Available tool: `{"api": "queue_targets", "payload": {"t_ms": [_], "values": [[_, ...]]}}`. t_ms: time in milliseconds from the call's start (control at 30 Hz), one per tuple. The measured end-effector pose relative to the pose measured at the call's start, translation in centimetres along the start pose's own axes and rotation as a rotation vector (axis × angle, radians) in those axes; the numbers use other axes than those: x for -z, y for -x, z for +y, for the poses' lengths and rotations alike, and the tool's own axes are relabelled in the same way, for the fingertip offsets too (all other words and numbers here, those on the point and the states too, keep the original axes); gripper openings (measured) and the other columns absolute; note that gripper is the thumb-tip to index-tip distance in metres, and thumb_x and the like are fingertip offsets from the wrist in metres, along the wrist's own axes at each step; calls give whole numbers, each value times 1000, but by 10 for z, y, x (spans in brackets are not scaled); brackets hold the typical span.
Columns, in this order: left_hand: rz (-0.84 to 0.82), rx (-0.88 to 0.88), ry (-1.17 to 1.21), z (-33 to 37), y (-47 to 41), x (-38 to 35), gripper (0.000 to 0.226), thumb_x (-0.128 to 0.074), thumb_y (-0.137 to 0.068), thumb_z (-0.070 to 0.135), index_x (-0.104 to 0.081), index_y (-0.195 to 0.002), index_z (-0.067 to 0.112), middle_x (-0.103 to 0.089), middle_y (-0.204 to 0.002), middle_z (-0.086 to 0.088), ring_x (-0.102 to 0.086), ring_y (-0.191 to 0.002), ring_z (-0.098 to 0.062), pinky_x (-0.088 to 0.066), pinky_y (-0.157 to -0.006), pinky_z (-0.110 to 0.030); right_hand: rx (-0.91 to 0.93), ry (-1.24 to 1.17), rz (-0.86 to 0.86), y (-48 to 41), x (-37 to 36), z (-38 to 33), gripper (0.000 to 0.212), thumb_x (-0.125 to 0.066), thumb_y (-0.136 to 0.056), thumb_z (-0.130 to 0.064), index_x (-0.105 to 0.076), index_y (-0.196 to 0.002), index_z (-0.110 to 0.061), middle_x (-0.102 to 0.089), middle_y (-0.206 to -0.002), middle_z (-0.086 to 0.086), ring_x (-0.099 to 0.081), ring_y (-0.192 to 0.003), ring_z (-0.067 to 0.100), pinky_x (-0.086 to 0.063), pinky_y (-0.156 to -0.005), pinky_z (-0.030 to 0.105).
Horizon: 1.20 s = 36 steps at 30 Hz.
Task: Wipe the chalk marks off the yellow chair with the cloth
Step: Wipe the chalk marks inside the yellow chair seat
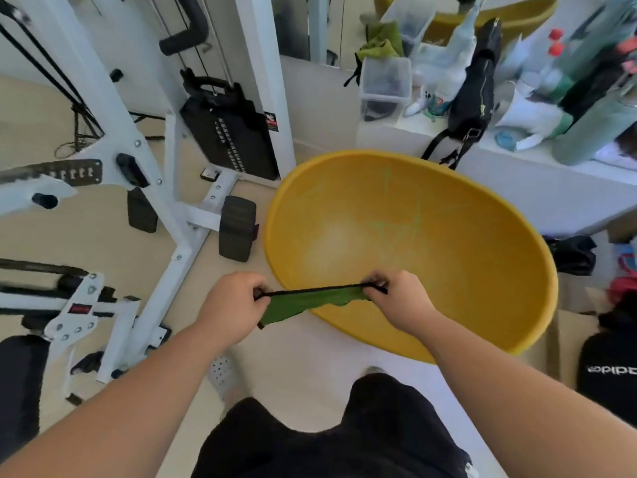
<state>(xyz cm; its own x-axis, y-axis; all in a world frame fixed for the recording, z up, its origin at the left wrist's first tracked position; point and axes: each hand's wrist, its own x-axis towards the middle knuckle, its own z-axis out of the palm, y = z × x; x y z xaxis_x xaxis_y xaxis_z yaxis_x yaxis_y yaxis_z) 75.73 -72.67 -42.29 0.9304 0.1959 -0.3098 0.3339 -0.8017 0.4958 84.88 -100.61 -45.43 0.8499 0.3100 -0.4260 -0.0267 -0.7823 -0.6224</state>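
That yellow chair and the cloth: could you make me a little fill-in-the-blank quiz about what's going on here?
1. The cloth stretched between both hands is ____ in colour.
2. Faint chalk marks show inside the ____ chair.
3. The left hand and right hand hold the cloth over the chair's ____ rim.

Missing words: green; yellow; near

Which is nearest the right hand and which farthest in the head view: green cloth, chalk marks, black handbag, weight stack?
From the right hand:
1. Green cloth, held in it, stretched across to the left hand.
2. Chalk marks, just beyond, inside the yellow chair.
3. Black handbag, far right, on the white ledge.
4. Weight stack, far left.
The last two are close to call.
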Motion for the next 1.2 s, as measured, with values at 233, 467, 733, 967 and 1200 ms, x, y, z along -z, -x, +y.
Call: {"api": "queue_targets", "payload": {"t_ms": [233,467,733,967,1200], "values": [[-284,-118,27,-87,-112,-53,14,-70,-84,14,-65,-85,28,-58,-76,15,-55,-70,-3,-38,-57,-19,-374,-188,183,-43,-105,0,11,-60,-99,-17,-66,-98,-26,-65,-77,-8,-57,-65,12,-36,-51,21],[-618,-152,-27,-123,-149,-108,10,-67,-86,17,-67,-84,27,-64,-78,9,-61,-71,-12,-46,-59,-26,-642,-240,218,-11,-172,30,16,-64,-94,-16,-68,-90,-31,-68,-92,-12,-64,-87,13,-50,-72,33],[-537,-294,-62,-132,-212,-228,11,-74,-85,29,-66,-91,25,-63,-86,8,-60,-82,-18,-49,-69,-28,-631,-232,665,-140,-222,125,14,-54,-101,-23,-66,-109,-23,-61,-89,-1,-59,-83,23,-43,-70,33],[35,-744,-587,-195,-266,-265,26,-61,-82,39,-68,-88,14,-61,-94,-7,-55,-99,-35,-38,-86,-47,-512,-447,662,-236,-342,182,6,-52,-104,-26,-57,-104,-24,-64,-103,-7,-62,-97,19,-45,-78,33],[430,-850,-649,-213,-290,-283,28,-61,-88,39,-68,-91,12,-65,-103,-12,-56,-110,-38,-37,-90,-51,-348,168,316,-275,-365,236,71,-41,-102,-56,-21,-161,-21,-9,-171,0,-1,-158,24,-1,-124,57]]}}
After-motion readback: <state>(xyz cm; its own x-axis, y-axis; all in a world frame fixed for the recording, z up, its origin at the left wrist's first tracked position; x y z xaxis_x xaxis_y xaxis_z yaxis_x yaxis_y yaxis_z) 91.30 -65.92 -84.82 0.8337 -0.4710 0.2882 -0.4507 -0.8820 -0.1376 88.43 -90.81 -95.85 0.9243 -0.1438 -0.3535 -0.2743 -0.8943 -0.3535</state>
